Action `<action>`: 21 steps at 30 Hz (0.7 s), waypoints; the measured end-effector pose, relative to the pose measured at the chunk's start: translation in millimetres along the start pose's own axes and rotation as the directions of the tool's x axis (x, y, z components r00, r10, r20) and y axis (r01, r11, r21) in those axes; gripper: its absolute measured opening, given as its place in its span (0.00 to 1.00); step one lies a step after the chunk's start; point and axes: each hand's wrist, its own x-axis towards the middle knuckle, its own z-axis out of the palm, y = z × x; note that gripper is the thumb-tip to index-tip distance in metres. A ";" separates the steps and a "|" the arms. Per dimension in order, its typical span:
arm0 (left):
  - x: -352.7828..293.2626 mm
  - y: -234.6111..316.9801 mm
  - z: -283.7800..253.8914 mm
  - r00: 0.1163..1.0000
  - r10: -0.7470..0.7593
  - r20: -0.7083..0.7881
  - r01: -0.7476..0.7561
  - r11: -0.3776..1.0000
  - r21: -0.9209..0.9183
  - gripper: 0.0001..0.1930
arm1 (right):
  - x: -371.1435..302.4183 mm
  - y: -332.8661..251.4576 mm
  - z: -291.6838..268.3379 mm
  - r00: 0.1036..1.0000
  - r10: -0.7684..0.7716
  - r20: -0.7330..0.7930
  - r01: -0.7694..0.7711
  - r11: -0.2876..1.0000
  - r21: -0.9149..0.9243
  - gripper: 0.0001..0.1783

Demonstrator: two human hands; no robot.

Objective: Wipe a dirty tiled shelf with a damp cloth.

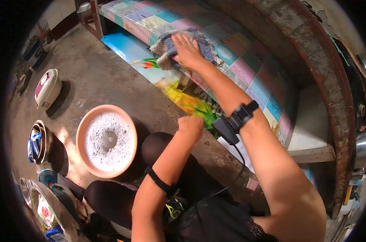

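1. cloth [207, 43], shaggy and grey-blue with paler edges, lies bunched near the front edge of a bench [243, 72] covered in pastel checks.
2. the right hand [186, 51] is laid flat on top of it, palm down, fingers stretched out and pressing the fabric; a black device [242, 116] is strapped to that forearm.
3. the left hand [191, 127] is bent in at the wrist, near the lower part of a flower-printed sheet [179, 96]; its fingers are hidden, so i cannot tell whether it grips anything. a black band [160, 180] circles this forearm.
4. on the floor [86, 68], to the left of the left hand, stands a peach basin [81, 143] of foamy water.
5. farther left are a white-and-maroon appliance [48, 89] and some nested bowls [45, 141] with blue packets [35, 143].
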 end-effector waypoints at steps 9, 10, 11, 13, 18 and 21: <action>-0.2 5.5 -7.4 0.991 -0.025 0.130 0.030 0.999 -0.037 0.09 | -196.0 9.0 -66.6 0.977 0.142 0.158 -0.131 0.988 -0.078 0.45; 0.4 6.6 -7.7 0.992 -0.015 0.125 0.019 0.999 -0.034 0.09 | -206.0 14.0 -69.7 0.975 0.149 0.163 -0.137 0.987 -0.085 0.45; 1.3 6.8 -6.7 0.992 -0.006 0.123 0.010 1.000 -0.029 0.09 | -213.9 19.2 -70.0 0.971 0.172 0.164 -0.157 0.982 -0.103 0.45; 3.3 7.9 -4.3 0.995 0.031 0.092 -0.028 0.999 -0.029 0.07 | -213.4 25.4 -70.8 0.964 0.207 0.165 -0.187 0.974 -0.128 0.46; 1.3 0.2 -1.6 0.993 0.067 0.099 -0.064 0.997 -0.030 0.08 | -125.2 21.5 -37.6 0.995 0.035 0.095 -0.035 0.999 -0.010 0.44; 2.2 2.2 -2.7 0.994 0.073 0.077 -0.069 0.996 -0.049 0.08 | -60.5 17.3 -16.1 0.999 -0.019 0.039 0.021 0.999 -0.043 0.41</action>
